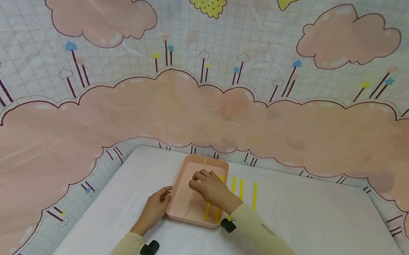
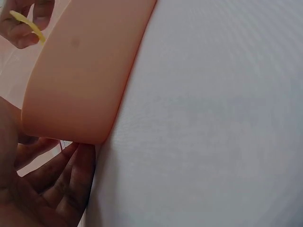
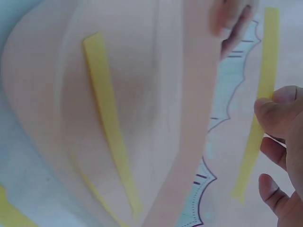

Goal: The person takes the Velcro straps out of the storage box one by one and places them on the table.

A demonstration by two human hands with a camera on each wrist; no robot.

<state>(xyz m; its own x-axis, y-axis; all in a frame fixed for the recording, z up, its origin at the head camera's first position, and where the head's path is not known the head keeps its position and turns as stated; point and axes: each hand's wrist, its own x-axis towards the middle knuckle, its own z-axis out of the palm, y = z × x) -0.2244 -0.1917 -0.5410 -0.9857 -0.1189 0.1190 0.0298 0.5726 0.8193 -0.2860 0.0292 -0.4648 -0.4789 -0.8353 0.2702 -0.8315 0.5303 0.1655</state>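
Observation:
A shallow pink tray (image 1: 193, 222) stands on the table. Beside its left wall, my left hand (image 1: 155, 208) grips the edge; in the left wrist view its fingers (image 2: 78, 175) meet the outside of the wall near a corner. My right hand (image 1: 212, 189) is raised over the tray. Between thumb and fingers it pinches a thin, flexible yellow strip (image 3: 267, 56), best seen in the right wrist view. Inside the tray lie yellow strips (image 1: 207, 212), along its right side; one inner strip (image 3: 108, 118) shows large in the right wrist view.
Right of the tray, more yellow strips (image 1: 255, 196) lie lengthwise on the white tabletop (image 1: 310, 228), partly behind the right forearm. A patterned cloth with pink clouds (image 1: 100, 10) hangs behind the table. Each wrist carries a black device (image 1: 150, 248).

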